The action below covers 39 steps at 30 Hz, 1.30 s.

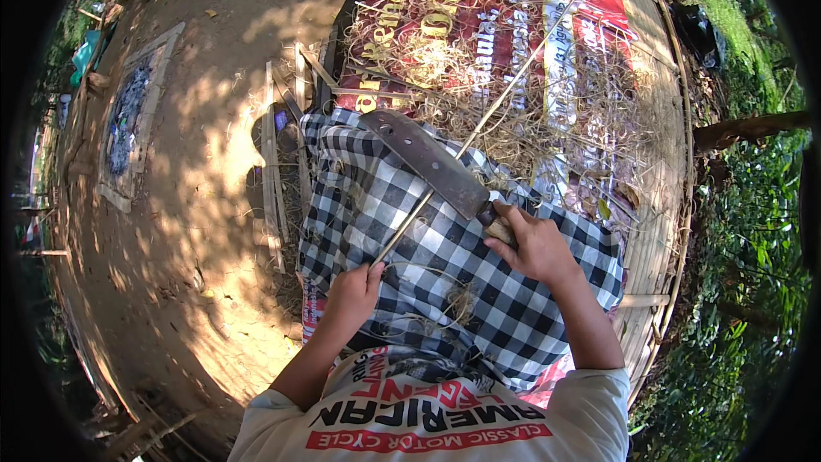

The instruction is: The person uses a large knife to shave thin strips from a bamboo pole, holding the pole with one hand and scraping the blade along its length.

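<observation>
My right hand (532,244) grips the wooden handle of a broad, dark cleaver-like knife (428,162). Its blade lies across a long thin bamboo strip (505,94). My left hand (355,289) pinches the near end of that strip just above my lap. The strip runs diagonally up and to the right, over a black-and-white checked cloth (385,214) spread across my legs. Pale curled shavings (453,299) lie on the cloth between my hands.
A red printed banner (479,0) covered with dry shavings lies ahead on a woven bamboo platform (663,162). Bamboo slats (274,162) lie at the left beside bare sunlit dirt (188,205). Green plants (753,231) border the right.
</observation>
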Tool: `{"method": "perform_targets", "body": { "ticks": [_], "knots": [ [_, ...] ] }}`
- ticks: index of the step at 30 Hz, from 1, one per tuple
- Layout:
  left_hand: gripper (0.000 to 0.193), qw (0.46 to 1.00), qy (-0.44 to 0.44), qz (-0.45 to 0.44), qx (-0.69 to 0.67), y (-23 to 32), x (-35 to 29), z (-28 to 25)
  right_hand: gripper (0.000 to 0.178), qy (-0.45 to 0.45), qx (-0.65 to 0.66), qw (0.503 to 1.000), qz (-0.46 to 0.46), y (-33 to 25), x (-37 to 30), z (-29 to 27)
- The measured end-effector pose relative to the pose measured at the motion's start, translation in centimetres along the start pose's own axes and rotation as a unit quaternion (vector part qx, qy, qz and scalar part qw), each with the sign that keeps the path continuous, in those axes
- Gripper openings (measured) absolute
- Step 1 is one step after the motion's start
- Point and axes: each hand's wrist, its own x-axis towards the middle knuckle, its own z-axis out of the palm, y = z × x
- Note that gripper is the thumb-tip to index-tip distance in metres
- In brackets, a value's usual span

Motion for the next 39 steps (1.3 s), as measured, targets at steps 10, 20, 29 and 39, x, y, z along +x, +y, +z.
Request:
{"method": "perform_targets", "body": {
  "ticks": [10,20,29,39],
  "knots": [
    [0.036,0.999,0.022,0.013,0.029,-0.2,-0.1,0.8,0.050,-0.083,-0.020,0.993,-0.076,-2.1,1.0,2.0],
    [0.032,0.999,0.030,0.028,0.017,-0.4,0.0,0.7,0.052,-0.065,-0.085,0.988,-0.108,-0.9,1.1,0.5],
    [0.033,1.000,0.014,0.016,0.003,-1.0,0.2,0.7,0.052,-0.063,-0.116,0.987,-0.095,0.3,0.5,-0.5],
    [0.035,1.000,-0.011,-0.001,-0.010,-0.3,0.2,-0.2,0.055,-0.005,-0.176,0.981,0.079,7.4,-1.4,-4.5]
  ]
}}
